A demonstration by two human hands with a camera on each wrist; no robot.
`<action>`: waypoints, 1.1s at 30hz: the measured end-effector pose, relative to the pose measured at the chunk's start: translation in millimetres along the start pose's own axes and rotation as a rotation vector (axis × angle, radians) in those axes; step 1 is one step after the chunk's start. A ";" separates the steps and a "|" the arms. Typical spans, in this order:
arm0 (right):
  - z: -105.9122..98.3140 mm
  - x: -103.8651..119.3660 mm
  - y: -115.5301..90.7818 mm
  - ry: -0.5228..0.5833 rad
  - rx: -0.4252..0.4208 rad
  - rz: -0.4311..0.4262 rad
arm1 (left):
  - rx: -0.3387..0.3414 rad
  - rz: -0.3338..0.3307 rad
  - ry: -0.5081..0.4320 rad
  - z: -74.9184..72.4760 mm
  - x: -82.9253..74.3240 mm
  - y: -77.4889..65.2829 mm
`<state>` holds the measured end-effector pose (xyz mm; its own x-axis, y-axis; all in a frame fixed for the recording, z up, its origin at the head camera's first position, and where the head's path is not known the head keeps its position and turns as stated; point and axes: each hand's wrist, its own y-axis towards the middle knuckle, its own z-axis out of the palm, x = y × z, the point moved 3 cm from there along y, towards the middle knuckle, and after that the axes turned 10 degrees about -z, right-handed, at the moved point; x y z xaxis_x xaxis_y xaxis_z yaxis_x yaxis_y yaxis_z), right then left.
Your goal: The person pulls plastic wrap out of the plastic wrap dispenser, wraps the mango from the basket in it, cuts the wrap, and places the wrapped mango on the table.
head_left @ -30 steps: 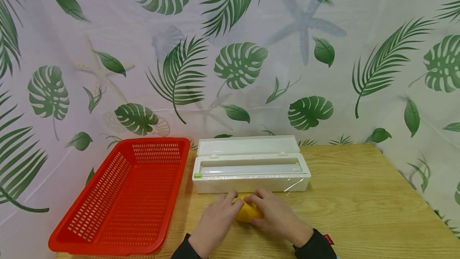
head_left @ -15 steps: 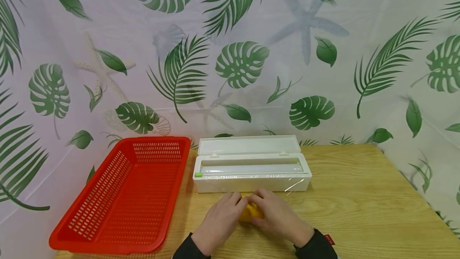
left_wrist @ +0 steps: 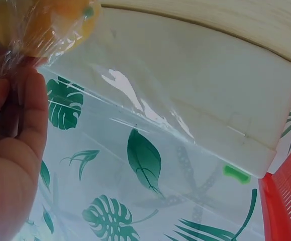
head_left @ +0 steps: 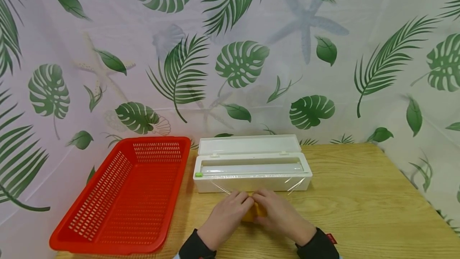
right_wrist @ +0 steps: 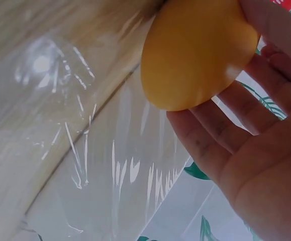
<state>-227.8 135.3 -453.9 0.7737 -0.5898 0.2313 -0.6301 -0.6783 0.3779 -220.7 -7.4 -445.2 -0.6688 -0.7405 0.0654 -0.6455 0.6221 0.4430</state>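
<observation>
A smooth yellow-orange fruit [head_left: 248, 216] is held between both hands, just in front of a white cling film dispenser [head_left: 251, 185]. In the left wrist view, clear cling film [left_wrist: 60, 42] lies over the fruit [left_wrist: 39, 22], which has a small green spot. My left hand [head_left: 224, 219] pinches gathered film against its side. Fingers and thumb of my right hand [head_left: 284, 219] grip the fruit from the right, seen closely in the right wrist view. Film runs taut from the fruit to the dispenser. Both hands hide part of the fruit.
The dispenser's lid [head_left: 248, 146] is tipped back, with a film roll [head_left: 251, 168] inside and a green slider [head_left: 199, 174] at its left end. A red perforated basket [head_left: 170, 207] stands left on the wooden table [head_left: 359, 203]. Behind hangs a leaf-patterned sheet [head_left: 273, 103].
My left hand has moved a little right, up against the right hand, covering more of the fruit. Film now shows pulled into taut creases at the dispenser's front. The right hand has barely moved.
</observation>
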 end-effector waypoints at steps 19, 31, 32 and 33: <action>-0.2 -6.2 -1.1 0.150 -0.002 0.194 | -0.104 -0.018 -0.053 13.0 -6.2 5.9; -0.2 -11.7 -1.1 0.138 0.027 0.207 | -0.098 -0.131 -0.189 13.5 -3.4 1.0; -0.4 -11.8 -0.9 0.137 0.033 0.201 | -0.102 -0.149 -0.198 13.4 -2.5 0.4; -0.4 -11.9 -0.6 0.139 0.037 0.195 | -0.106 -0.163 -0.200 13.7 -1.7 -0.1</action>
<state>-236.6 142.9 -456.5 0.6373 -0.6467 0.4191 -0.7683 -0.5747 0.2816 -224.5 -2.7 -457.6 -0.6259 -0.7571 -0.1873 -0.7151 0.4611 0.5254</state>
